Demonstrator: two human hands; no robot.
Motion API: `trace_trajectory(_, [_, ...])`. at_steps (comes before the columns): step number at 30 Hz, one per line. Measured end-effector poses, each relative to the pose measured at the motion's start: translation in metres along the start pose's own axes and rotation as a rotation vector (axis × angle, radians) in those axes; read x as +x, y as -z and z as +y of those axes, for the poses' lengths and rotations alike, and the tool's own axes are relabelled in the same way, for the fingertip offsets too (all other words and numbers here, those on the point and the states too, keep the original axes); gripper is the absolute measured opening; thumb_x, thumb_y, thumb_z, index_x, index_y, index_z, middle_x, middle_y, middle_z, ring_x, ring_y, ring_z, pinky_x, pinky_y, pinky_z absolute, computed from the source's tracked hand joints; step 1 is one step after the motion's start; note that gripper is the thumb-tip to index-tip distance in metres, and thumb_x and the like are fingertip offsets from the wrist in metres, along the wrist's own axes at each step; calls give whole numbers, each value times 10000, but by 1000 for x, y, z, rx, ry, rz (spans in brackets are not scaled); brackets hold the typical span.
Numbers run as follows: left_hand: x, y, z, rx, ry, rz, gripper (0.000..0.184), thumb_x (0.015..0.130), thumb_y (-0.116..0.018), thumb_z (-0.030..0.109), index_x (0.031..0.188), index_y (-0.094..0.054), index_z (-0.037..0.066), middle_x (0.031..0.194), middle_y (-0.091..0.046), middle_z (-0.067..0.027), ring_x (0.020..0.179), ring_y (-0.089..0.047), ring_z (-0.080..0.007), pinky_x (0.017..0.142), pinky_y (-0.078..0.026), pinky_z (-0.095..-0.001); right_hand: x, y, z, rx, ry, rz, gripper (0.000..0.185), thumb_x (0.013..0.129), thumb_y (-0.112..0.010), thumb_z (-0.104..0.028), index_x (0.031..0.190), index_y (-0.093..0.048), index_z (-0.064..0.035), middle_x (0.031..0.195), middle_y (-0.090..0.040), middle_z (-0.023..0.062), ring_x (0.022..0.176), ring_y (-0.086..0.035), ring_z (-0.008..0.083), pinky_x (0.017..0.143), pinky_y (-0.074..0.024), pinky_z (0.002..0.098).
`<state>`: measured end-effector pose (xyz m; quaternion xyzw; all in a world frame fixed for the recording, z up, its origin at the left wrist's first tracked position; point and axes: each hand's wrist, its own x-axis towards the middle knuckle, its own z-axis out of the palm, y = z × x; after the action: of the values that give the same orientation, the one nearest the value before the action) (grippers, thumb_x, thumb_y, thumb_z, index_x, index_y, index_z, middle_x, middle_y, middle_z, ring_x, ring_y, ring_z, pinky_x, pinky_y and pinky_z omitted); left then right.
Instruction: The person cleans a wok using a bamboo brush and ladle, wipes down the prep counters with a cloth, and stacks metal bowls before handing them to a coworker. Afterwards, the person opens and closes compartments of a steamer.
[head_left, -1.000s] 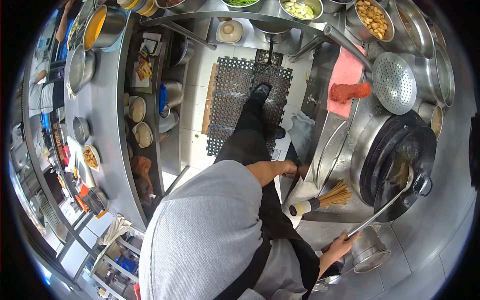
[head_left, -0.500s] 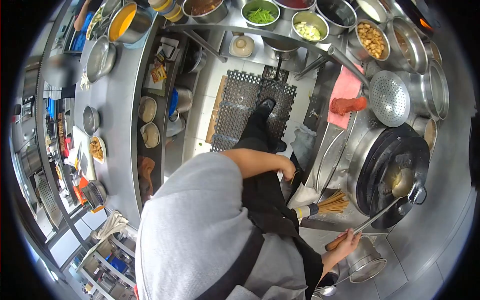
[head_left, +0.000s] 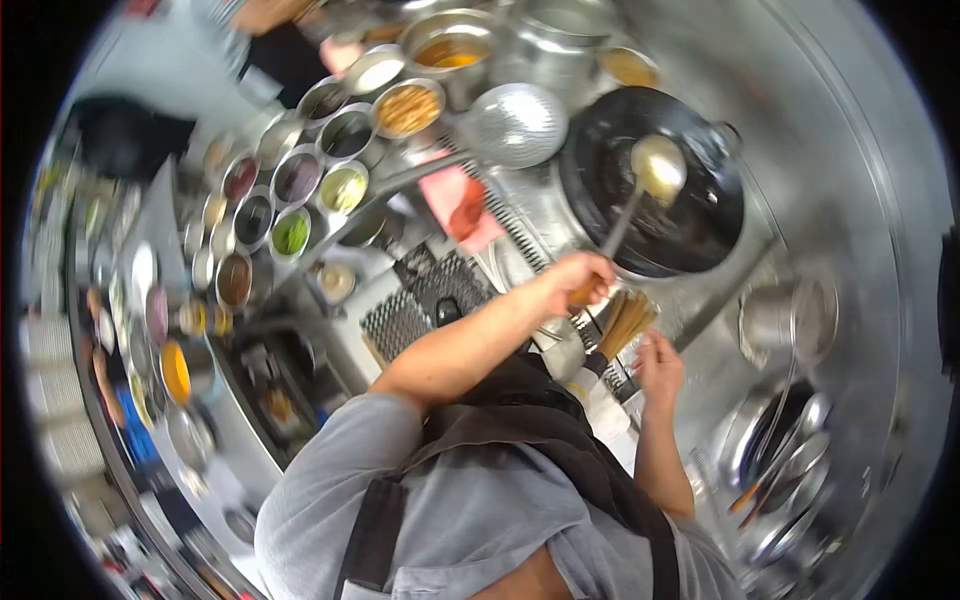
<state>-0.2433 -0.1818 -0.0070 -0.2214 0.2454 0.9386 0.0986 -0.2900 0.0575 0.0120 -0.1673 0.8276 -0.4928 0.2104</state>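
Left hand (head_left: 582, 282) grasps ladle (head_left: 658, 170) by wooden handle; shaft crosses near rim of wok (head_left: 705, 225), bowl above inside. Right hand (head_left: 660, 372) released, beside bamboo brush (head_left: 627, 322), whose yellow band (head_left: 577, 388) is too blurred for reading.

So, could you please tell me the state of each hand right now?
Left hand: closed, holding the ladle.
Right hand: loosely open, nothing visible in it.
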Motion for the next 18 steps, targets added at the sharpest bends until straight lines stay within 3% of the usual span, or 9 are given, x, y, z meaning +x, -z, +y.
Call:
trace_trajectory(2, [-15, -15, 27, 306, -20, 153, 311, 702, -567, 26, 1002, -500, -18, 692, -543, -80, 550, -530, -145, 475, -462, -283, -18, -4, 41, -427, 112, -5, 350, 815, -617, -256, 1073, -590, -22, 790, -607, 171, 658, -590, 312, 616, -482, 380])
trace_trajectory(3, [-23, -23, 38, 525, -58, 242, 295, 706, -563, 37, 987, -499, -28, 696, -553, -101, 560, -554, -161, 481, -470, -292, -31, -12, 61, -559, 123, 14, 434, 804, -629, -291, 1134, -552, -20, 825, -592, 177, 723, -588, 310, 637, -479, 386])
trace_trajectory(5, [-9, -1, 37, 1488, -440, 502, 300, 722, -556, 69, 983, -472, -50, 718, -569, -157, 569, -592, -194, 471, -478, -320, -51, -33, 61, -706, -38, -45, 653, 768, -644, -396, 1258, -437, -16, 977, -538, 232, 859, -563, 373, 729, -461, 443])
trace_trajectory(8, [-18, 7, 44, 1895, -439, 633, 287, 686, -557, 56, 924, -448, -61, 745, -596, -274, 727, -649, -329, 546, -509, -432, -67, -59, 69, -585, -140, -5, 719, 749, -665, -378, 1289, -384, 4, 1000, -510, 264, 878, -553, 408, 777, -448, 453])
trace_trajectory(12, [-44, -15, 65, 1526, -159, 496, 296, 699, -561, 56, 951, -443, -44, 720, -591, -208, 623, -621, -284, 483, -486, -396, -60, -85, 117, -347, -163, 263, 797, 680, -697, -287, 1314, -337, 35, 994, -534, 293, 887, -553, 416, 771, -458, 432])
trace_trajectory(13, [-48, -17, 72, 1182, -48, 378, 282, 704, -563, 55, 948, -450, -29, 704, -569, -163, 570, -584, -251, 452, -464, -370, -58, -85, 131, -289, -150, 347, 812, 656, -697, -250, 1313, -329, 54, 995, -545, 298, 885, -557, 410, 772, -459, 423])
trace_trajectory(14, [-56, -21, 83, 834, 70, 266, 268, 709, -565, 55, 945, -458, -15, 687, -547, -117, 517, -546, -219, 422, -442, -345, -56, -78, 127, -74, -324, 330, 818, 625, -681, -193, 1303, -320, 89, 955, -577, 267, 805, -590, 349, 705, -483, 385])
trace_trajectory(15, [-61, -29, 98, 718, 127, 203, 230, 735, -548, 54, 942, -458, 12, 661, -478, -55, 473, -470, -160, 380, -390, -298, -56, -64, 126, 217, -553, 229, 780, 674, -644, -183, 1324, -300, 76, 1008, -566, 246, 871, -591, 336, 771, -486, 362])
trace_trajectory(18, [-63, -23, 148, 724, 348, 109, 256, 759, -538, 101, 993, -467, 30, 639, -500, -57, 514, -522, -141, 374, -412, -302, -63, -29, 55, 880, -569, 381, 624, 718, -555, -97, 1281, -349, 78, 951, -568, 176, 783, -606, 261, 628, -507, 341])
